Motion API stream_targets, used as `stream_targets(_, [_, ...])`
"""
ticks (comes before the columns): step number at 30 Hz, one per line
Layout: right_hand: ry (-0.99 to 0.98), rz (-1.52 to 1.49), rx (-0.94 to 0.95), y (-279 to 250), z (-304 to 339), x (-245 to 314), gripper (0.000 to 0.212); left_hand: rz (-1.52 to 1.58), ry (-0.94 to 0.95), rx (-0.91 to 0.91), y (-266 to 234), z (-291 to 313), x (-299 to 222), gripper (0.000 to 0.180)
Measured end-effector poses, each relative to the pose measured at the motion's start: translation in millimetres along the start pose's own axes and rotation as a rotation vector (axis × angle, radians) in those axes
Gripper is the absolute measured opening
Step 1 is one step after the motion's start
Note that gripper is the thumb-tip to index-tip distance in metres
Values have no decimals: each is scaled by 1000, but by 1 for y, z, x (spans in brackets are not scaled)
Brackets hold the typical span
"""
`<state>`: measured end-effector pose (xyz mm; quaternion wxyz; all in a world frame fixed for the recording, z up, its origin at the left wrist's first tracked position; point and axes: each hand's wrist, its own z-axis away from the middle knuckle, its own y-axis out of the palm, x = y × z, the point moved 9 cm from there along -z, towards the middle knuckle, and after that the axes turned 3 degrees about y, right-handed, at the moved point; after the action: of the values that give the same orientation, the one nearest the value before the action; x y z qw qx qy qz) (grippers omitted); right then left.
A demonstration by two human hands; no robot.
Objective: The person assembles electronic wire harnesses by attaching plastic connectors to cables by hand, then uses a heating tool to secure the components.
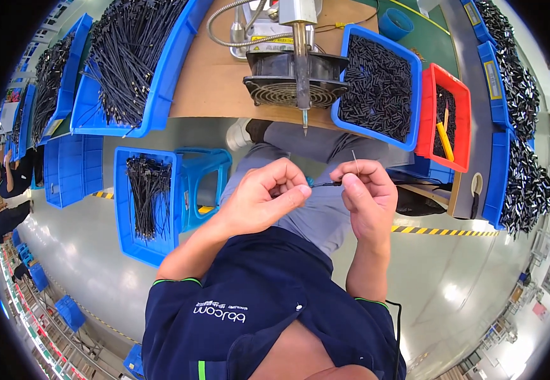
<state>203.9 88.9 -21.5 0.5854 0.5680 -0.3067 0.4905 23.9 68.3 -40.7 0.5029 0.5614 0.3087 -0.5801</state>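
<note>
My left hand (267,195) is closed in a pinch over my lap, with the fingertips on a short black cable (327,184). The other end of this cable reaches my right hand (371,193), whose thumb and forefinger are pressed together on it. A thin, pale, wire-like strand (354,158) sticks up from between the right fingertips; I cannot make out whether it belongs to the cable. Beyond my hands a soldering iron (303,82) points downward from a stand, its tip (305,123) near the table edge. Behind the iron sits a black fan (268,90).
A blue bin (416,101) holds many small black sleeves. Next to it, a red bin (461,126) carries a yellow-handled tool (444,142). Bundled black cables fill a blue bin (161,95) at far left and another (123,209) beside a blue stool (205,183). More blue bins (496,177) line the right.
</note>
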Motion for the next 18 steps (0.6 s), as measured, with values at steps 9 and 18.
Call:
stream_targets(9, [51, -18, -29, -2, 4, -11, 15, 0, 25, 6, 2, -1, 0, 15])
stream_targets(18, [40, -55, 4, -1, 6, -17, 16, 28, 29, 23, 3, -2, -1, 17])
